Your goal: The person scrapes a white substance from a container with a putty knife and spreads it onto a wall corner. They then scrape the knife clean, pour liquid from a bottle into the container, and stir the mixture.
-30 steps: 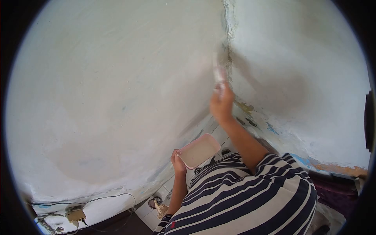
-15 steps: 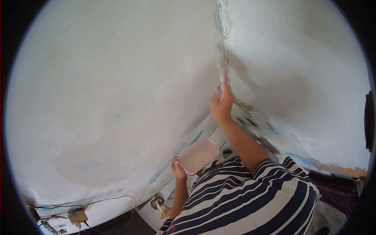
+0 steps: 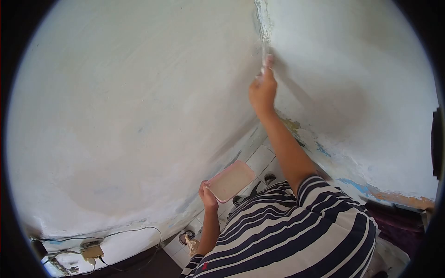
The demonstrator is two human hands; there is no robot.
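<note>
My right hand (image 3: 263, 90) is raised to the inside corner of two walls. Its fingers are closed round a thin, pale flat tool (image 3: 264, 58), blurred and partly hidden by the hand, whose tip lies along the rough corner seam (image 3: 264, 23). Lower down, my left hand (image 3: 207, 194) grips one end of a shallow pink rectangular tray (image 3: 224, 199). Off-white material (image 3: 232, 180) covers the inside of the tray, which is held in front of my striped shirt. The left wall (image 3: 139, 92) has a smeared whitish coat.
Peeling blue and orange paint (image 3: 366, 187) runs low on the right wall (image 3: 352, 55). A socket box (image 3: 92, 252) with plugs and loose cables lies at bottom left, near a dark surface (image 3: 139, 263). White floor tiles (image 3: 262, 157) show below the corner.
My right hand has moved up along the corner seam with the tool. The tray in my left hand has shifted slightly up and to the left.
</note>
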